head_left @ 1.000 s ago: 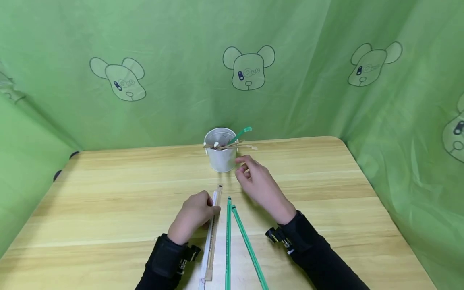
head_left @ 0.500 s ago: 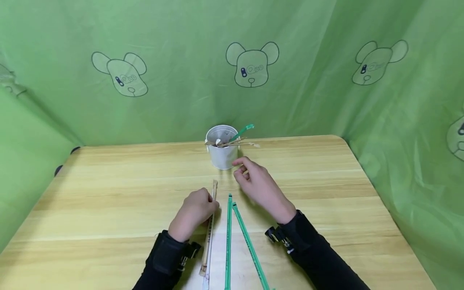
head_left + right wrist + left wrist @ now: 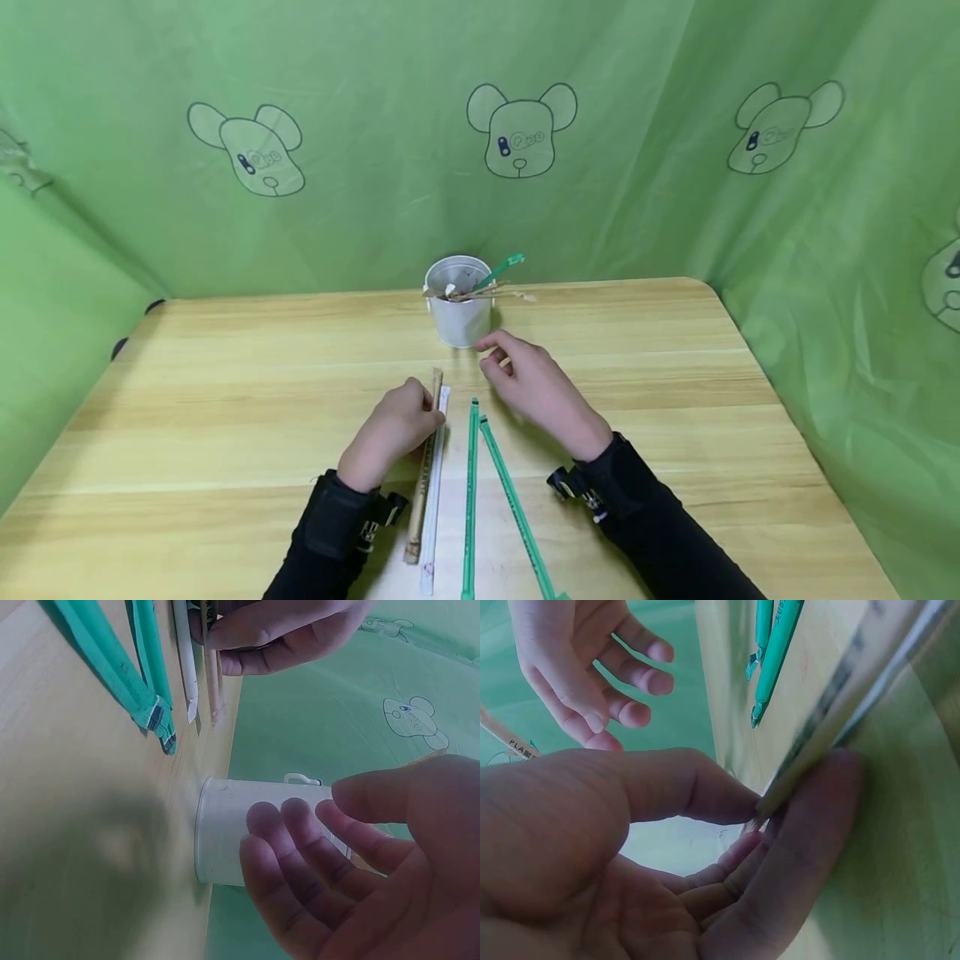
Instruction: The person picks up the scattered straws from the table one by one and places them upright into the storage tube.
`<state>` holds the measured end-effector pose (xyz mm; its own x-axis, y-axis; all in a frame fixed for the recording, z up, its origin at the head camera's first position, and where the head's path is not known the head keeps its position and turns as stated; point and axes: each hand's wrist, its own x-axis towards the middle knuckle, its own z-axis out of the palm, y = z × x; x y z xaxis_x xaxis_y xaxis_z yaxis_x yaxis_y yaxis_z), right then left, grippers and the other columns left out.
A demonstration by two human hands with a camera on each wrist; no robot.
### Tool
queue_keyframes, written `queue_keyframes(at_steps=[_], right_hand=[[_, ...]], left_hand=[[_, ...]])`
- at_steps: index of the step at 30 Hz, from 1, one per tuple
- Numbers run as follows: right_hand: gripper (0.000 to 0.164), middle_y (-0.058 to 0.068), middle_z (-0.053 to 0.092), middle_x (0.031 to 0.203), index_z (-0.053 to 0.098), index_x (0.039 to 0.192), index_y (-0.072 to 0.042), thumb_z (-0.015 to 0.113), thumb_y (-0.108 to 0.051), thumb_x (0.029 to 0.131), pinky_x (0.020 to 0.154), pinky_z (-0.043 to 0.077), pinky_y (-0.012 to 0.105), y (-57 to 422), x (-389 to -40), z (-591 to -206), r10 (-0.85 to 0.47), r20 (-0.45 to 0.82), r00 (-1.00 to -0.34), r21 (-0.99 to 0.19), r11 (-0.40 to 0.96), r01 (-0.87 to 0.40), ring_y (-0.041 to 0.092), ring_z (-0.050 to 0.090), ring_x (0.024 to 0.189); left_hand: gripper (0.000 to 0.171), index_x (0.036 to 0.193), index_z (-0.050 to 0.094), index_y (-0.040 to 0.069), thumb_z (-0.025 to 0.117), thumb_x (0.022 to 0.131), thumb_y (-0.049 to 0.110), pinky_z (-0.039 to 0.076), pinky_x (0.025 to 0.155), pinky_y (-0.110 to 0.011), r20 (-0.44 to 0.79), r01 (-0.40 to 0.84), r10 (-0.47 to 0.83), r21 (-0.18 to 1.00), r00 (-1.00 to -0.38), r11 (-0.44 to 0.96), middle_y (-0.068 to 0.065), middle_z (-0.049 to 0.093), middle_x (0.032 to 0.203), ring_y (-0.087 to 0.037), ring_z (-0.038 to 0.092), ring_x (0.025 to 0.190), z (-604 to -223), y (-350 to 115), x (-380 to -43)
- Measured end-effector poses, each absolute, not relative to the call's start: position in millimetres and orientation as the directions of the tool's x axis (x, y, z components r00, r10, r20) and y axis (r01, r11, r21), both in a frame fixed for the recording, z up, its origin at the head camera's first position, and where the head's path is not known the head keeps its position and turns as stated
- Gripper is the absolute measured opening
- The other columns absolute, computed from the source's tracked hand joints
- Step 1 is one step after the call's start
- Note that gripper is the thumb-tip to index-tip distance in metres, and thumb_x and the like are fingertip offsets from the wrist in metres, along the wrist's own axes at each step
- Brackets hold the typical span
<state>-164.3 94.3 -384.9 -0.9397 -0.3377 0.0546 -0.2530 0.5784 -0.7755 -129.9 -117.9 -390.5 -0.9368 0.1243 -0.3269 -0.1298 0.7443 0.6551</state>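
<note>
My left hand (image 3: 393, 427) pinches a slim brown stick in a paper sleeve (image 3: 420, 492) between thumb and fingers. Dark print runs along the brown stick (image 3: 817, 720) in the left wrist view. Just right of it lies a similar white paper-sleeved stick (image 3: 433, 508). Two green paper-sleeved sticks (image 3: 471, 492) lie further right, close at their far ends and spreading toward me. Loosely curled and holding nothing, my right hand (image 3: 536, 387) hovers in front of a small white bucket (image 3: 461, 325). The bucket (image 3: 232, 832) stands beyond the fingers in the right wrist view.
A bent green piece (image 3: 502, 271) and several thin brown sticks (image 3: 487, 293) stick out over the bucket's rim. The wooden table (image 3: 225, 400) ends at a green curtain (image 3: 375, 167) printed with bear heads, just behind the bucket.
My left hand has shifted the brown stick from the right side of the white one across to its left. The right hand has stayed nearly in place by the bucket.
</note>
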Motion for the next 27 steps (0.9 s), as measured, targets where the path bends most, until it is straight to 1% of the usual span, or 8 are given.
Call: queue_keyframes(at_steps=[3,8,15,21,24,27], right_hand=[[0.028,0.000,0.071,0.105,0.068,0.135,-0.011,0.057,-0.017,0.110,0.081,0.056,0.038,94.4,-163.5,-383.5,-0.338,0.050,-0.940,-0.774,0.582,-0.250,0.017,0.066,0.090],[0.026,0.000,0.071,0.107,0.068,0.134,-0.012,0.058,-0.018,0.111,0.083,0.056,0.037,94.7,-161.3,-382.7,-0.338,0.032,-0.941,-0.774,0.587,-0.238,0.017,0.066,0.092],[0.027,0.001,0.072,0.109,0.067,0.135,-0.012,0.057,-0.019,0.111,0.084,0.057,0.037,95.4,-160.9,-385.0,-0.345,0.020,-0.939,-0.778,0.585,-0.231,0.016,0.066,0.093],[0.026,0.001,0.072,0.109,0.068,0.134,-0.013,0.058,-0.019,0.111,0.079,0.056,0.036,95.2,-162.6,-385.3,-0.343,0.024,-0.939,-0.775,0.587,-0.235,0.014,0.066,0.087],[0.026,0.001,0.072,0.110,0.068,0.134,-0.013,0.059,-0.019,0.111,0.077,0.056,0.035,95.1,-162.8,-385.2,-0.343,0.022,-0.939,-0.776,0.587,-0.232,0.013,0.066,0.086],[0.026,0.001,0.072,0.110,0.069,0.134,-0.013,0.059,-0.018,0.111,0.077,0.057,0.036,95.6,-162.9,-386.0,-0.344,0.023,-0.939,-0.775,0.588,-0.234,0.013,0.066,0.087]], left_hand=[[0.023,0.117,0.055,-0.006,0.066,0.101,0.005,0.048,0.059,-0.034,-0.334,-0.142,0.126,0.671,-0.934,0.728,-0.014,0.060,0.090,-0.025,0.058,0.068,-391.5,-116.6,-130.2],[0.037,0.133,0.052,-0.011,0.065,0.101,0.004,0.047,0.059,-0.033,-0.342,-0.136,0.145,0.676,-0.928,0.724,-0.013,0.059,0.088,-0.024,0.057,0.068,-391.8,-113.2,-129.9],[0.025,0.123,0.056,-0.008,0.065,0.102,0.003,0.046,0.061,-0.033,-0.320,-0.090,0.167,0.654,-0.932,0.751,-0.011,0.057,0.086,-0.024,0.055,0.071,-393.2,-110.0,-130.0],[0.031,0.132,0.055,-0.008,0.060,0.104,0.001,0.047,0.058,-0.033,-0.308,-0.107,0.172,0.713,-0.936,0.692,-0.013,0.060,0.090,-0.023,0.055,0.069,-393.4,-113.3,-130.2],[0.033,0.135,0.056,-0.008,0.058,0.103,0.001,0.051,0.060,-0.034,-0.260,-0.080,0.173,0.738,-0.950,0.670,-0.012,0.064,0.095,-0.023,0.058,0.072,-390.4,-116.5,-132.0],[0.029,0.129,0.060,-0.008,0.058,0.101,0.000,0.054,0.064,-0.034,-0.160,0.000,0.185,0.757,-0.970,0.654,-0.012,0.066,0.096,-0.022,0.062,0.076,-385.5,-119.7,-135.6]])
